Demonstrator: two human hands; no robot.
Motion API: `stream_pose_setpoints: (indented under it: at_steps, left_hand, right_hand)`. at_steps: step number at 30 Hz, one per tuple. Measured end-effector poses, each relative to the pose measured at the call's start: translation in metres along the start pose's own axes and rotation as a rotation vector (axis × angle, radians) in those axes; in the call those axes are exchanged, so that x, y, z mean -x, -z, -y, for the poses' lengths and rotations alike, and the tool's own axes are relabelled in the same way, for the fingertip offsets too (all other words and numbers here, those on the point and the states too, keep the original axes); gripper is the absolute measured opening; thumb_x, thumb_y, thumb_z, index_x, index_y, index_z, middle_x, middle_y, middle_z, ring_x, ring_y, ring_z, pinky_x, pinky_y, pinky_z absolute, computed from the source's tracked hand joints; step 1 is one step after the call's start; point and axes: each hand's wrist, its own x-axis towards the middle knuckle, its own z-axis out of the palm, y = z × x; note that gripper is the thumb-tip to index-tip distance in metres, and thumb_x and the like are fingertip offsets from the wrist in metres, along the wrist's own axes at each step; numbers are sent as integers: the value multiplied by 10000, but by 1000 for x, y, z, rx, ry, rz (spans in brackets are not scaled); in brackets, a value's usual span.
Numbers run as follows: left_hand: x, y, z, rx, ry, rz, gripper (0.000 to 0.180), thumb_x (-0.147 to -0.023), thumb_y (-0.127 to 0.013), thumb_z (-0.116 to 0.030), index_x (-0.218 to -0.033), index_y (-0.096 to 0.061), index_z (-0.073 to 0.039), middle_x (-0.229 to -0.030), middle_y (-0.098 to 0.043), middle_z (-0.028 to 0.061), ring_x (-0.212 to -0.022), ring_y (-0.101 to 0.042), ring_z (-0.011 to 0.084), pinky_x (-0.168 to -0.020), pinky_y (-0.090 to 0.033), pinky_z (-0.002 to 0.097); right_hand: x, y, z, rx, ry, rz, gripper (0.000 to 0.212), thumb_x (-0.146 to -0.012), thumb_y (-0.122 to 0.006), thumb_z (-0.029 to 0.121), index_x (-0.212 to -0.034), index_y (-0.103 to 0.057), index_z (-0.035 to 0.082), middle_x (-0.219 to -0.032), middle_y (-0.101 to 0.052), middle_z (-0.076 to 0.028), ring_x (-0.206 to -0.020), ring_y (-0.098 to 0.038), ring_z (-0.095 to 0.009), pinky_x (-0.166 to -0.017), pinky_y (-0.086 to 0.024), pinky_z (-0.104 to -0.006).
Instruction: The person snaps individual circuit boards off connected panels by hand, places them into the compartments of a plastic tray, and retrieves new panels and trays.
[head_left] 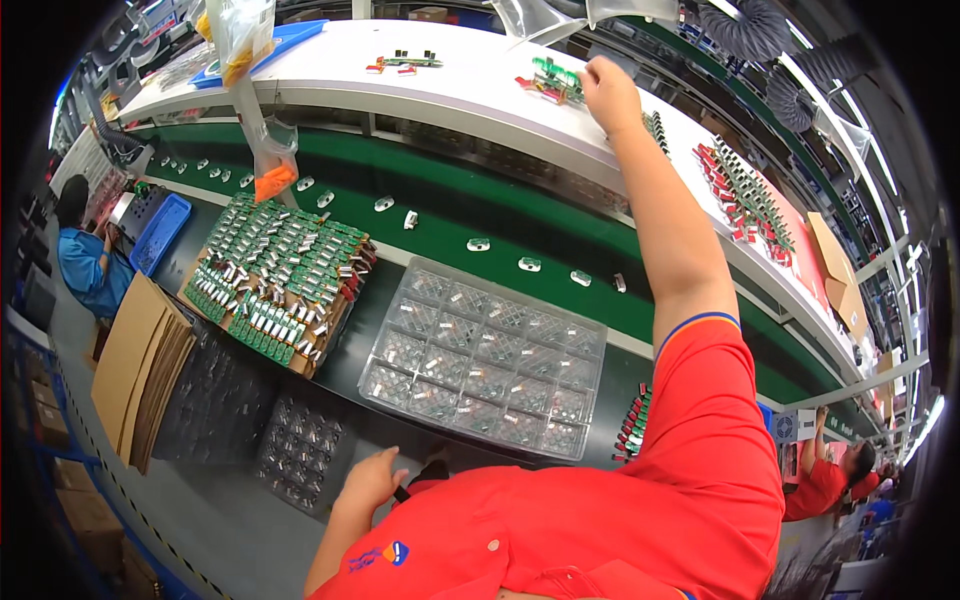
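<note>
My right arm reaches up to the white upper shelf (480, 70). There my right hand (610, 95) has its fingers closed at the edge of a small group of green circuit boards (555, 78) with red parts; the fingertips are partly hidden. Low by my body, my left hand (372, 478) hangs empty, its fingers loosely apart. Between my arms, on the dark bench, lies a clear plastic tray (480, 365) whose square pockets hold small parts. Left of it, many green circuit boards with silver metal parts (275, 275) stand in rows on a brown board.
Small white parts (478, 244) sit spaced along the green conveyor belt (440, 215). More circuit boards (745, 195) fill the shelf's right side. Cardboard sheets (140, 370) stand at left beside a lower tray (300, 450). A bag of orange pieces (272, 175) hangs down. Co-workers (90, 255) are nearby.
</note>
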Motion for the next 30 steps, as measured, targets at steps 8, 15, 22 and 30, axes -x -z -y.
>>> stream_pose_setpoints:
  at_steps: [8, 15, 22, 30]
  left_hand:
    - [-45, 82, -48, 1034, -428, -429, 305, -904, -393, -148, -1131, -471, 40, -1083, -552, 153, -1031, -516, 225, -911, -372, 325]
    - [-77, 78, -95, 1097, -387, 419, 269, -900, -443, -213, -1051, -532, -8, -957, -586, 89, -901, -553, 134, -803, -426, 268]
    - [-102, 39, -101, 994, -373, 626, 242, -889, -450, -197, -1042, -550, -38, -943, -595, 51, -880, -545, 106, -742, -425, 246]
    - [-141, 53, -90, 1370, -130, 1008, 280, -864, -506, -211, -1074, -550, -31, -941, -611, 74, -886, -558, 137, -769, -444, 271]
  right_hand:
    - [134, 104, 165, -651, -211, 552, 27, -802, -542, 20, -829, -547, 21, -710, -553, -29, -575, -517, -89, -541, -423, -213]
    - [317, 123, 233, -511, -223, 733, 122, -760, -605, 112, -834, -528, 55, -706, -567, -127, -622, -562, -320, -519, -439, -375]
    - [339, 145, 238, -789, -887, 1037, 142, -832, -523, 127, -926, -527, 22, -691, -566, -69, -554, -538, -131, -488, -430, -270]
    - [358, 147, 214, -1456, -1540, 1085, 186, -842, -523, 143, -998, -524, 41, -823, -549, -16, -633, -476, -67, -575, -414, -214]
